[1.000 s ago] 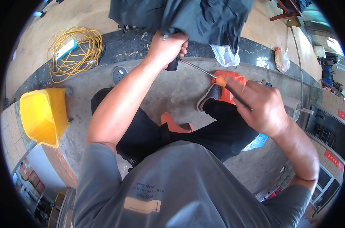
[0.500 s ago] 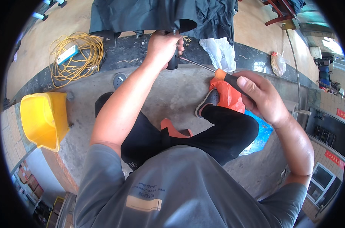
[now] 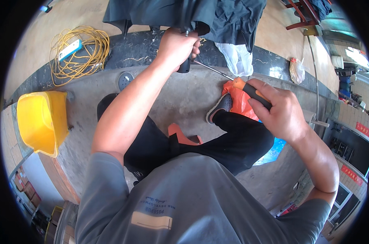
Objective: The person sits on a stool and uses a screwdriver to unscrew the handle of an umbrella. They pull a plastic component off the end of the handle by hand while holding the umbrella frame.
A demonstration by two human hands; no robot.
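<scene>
A black umbrella (image 3: 152, 15) hangs in front of me at the top, its canopy loose and its handle end pointing toward me. My left hand (image 3: 173, 49) is closed around the umbrella just above its black handle (image 3: 185, 66). In my right hand (image 3: 283, 112) is a screwdriver (image 3: 238, 83) with an orange and black grip, held with fingers and thumb wrapped about the rear of the grip. Its thin metal shaft slants up to the left, and the tip meets the side of the umbrella handle by my left fingers. Whether a screw sits there is too small to tell.
A yellow bin (image 3: 62, 116) stands at left, below a coiled yellow cord (image 3: 101, 46) with a power strip (image 3: 70, 50). White (image 3: 238, 60) and orange (image 3: 242, 101) plastic bags lie beyond my right knee, a blue bag (image 3: 274, 152) beside it. A small bag (image 3: 297, 72) rests farther right.
My right hand has turned on the screwdriver grip, its thumb moving from the top to the lower side. The screwdriver tip stays at the umbrella handle. My view has shifted slightly.
</scene>
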